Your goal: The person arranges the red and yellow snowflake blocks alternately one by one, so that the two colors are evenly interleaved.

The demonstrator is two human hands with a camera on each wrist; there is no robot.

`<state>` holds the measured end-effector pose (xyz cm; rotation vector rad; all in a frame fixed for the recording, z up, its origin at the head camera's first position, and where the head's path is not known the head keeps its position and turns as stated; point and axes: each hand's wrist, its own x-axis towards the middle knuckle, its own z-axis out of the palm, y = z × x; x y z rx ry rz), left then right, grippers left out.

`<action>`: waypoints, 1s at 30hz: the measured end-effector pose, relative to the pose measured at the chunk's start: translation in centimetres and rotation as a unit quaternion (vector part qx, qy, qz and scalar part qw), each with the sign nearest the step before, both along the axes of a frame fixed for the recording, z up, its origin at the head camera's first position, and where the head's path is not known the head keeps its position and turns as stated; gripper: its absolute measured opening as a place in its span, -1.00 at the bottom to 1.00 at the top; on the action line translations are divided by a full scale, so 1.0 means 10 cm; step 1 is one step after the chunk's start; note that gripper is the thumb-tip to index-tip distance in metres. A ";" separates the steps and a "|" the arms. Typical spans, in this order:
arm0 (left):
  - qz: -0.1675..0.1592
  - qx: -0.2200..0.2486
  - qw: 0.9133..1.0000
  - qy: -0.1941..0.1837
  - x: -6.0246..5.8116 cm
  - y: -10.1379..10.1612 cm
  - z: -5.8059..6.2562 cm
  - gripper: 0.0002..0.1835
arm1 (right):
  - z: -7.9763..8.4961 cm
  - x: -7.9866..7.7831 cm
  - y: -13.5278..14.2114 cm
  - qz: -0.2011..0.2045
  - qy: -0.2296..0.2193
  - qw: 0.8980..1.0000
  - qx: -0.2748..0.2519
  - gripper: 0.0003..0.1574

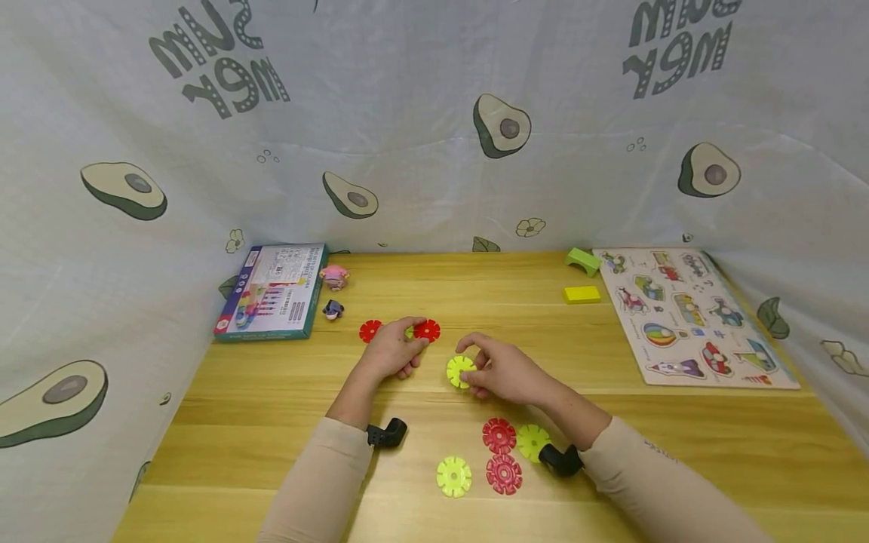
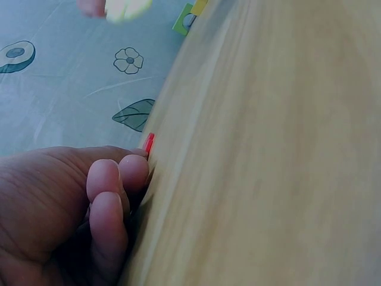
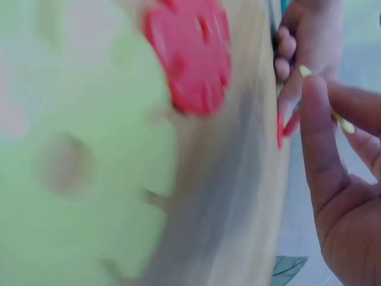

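Observation:
My left hand (image 1: 394,351) is at the row of notched plastic discs at mid-table. Its forefinger and thumb hold the edges of the right-hand red notched disc (image 1: 431,330); its other fingers curl under. Partly behind that hand are a yellow-green disc (image 1: 410,332) and another red disc (image 1: 370,329). To the right, my right hand (image 1: 505,371) pinches a yellow-green notched disc (image 1: 459,370) between thumb and fingers, above the table. In the right wrist view this disc (image 3: 344,124) shows almost edge-on.
Nearer me lie two pinkish-red discs (image 1: 498,436) and two yellow-green discs (image 1: 453,477). A flat box (image 1: 274,294) and two small figurines (image 1: 334,277) are at back left. Green and yellow blocks (image 1: 581,295) sit beside a picture puzzle board (image 1: 699,320) at right.

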<state>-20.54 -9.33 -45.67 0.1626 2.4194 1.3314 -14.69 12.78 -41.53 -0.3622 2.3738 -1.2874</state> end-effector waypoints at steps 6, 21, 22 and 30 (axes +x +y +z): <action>0.009 -0.003 1.000 -0.006 0.00 0.00 0.01 -0.50 | -0.04 -0.38 -0.06 -0.062 0.026 0.998 0.011 -0.65; 0.014 0.013 1.000 -0.014 -0.01 0.00 -0.02 -0.49 | -0.15 -0.78 -0.17 -0.063 0.039 0.989 0.126 -0.64; 0.015 0.012 1.000 -0.014 -0.01 0.00 -0.02 -0.49 | -0.15 -0.78 -0.17 -0.059 0.044 0.988 0.137 -0.63; 0.018 0.009 1.000 -0.013 -0.01 -0.01 -0.03 -0.49 | -0.20 -0.79 -0.17 -0.046 0.053 0.985 0.158 -0.58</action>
